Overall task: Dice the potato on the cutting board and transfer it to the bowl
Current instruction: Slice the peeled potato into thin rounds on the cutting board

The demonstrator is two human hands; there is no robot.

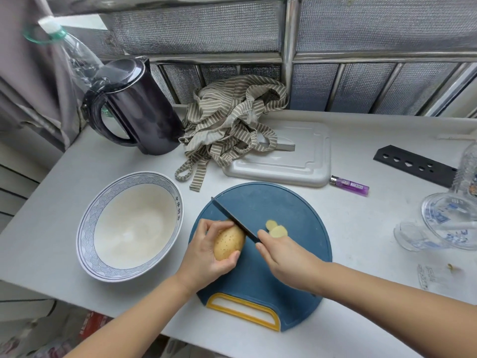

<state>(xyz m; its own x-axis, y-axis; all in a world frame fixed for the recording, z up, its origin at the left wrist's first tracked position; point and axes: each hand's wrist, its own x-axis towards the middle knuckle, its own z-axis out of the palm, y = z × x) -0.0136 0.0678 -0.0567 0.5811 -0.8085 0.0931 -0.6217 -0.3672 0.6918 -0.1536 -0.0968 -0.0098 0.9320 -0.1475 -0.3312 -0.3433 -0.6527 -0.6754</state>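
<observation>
Your forearms are reaching over the near edge of the cutting board (271,293), just past its yellow handle (242,312), and both hands are working the board's left half. Your left hand (206,250) is cupping the potato (228,242), with the fingers curled over its far side and the thumb pressing its near end. Your right hand (286,257) is wrapping round the grip of the knife (233,219), which is hidden under the hand, and one finger seems to be riding up onto the blade. The potato is lying on the board left of centre, its long axis running from the board's near-left toward its far-right. The cut end is facing the blade, which is crossing it roughly square. Two thin slices (277,229) are sitting near the board's middle, just beyond your right hand. Here's the worry: your left fingertips are sitting right beside the edge, so a slip is likely catching them. The potato is resting on rounded skin, not a flat face, so downward pressure could be rolling it under the knife. That finger on the blade is costing you control too. The bowl (86,228) is waiting just left of the board, not touching it, with nothing in it yet.
</observation>
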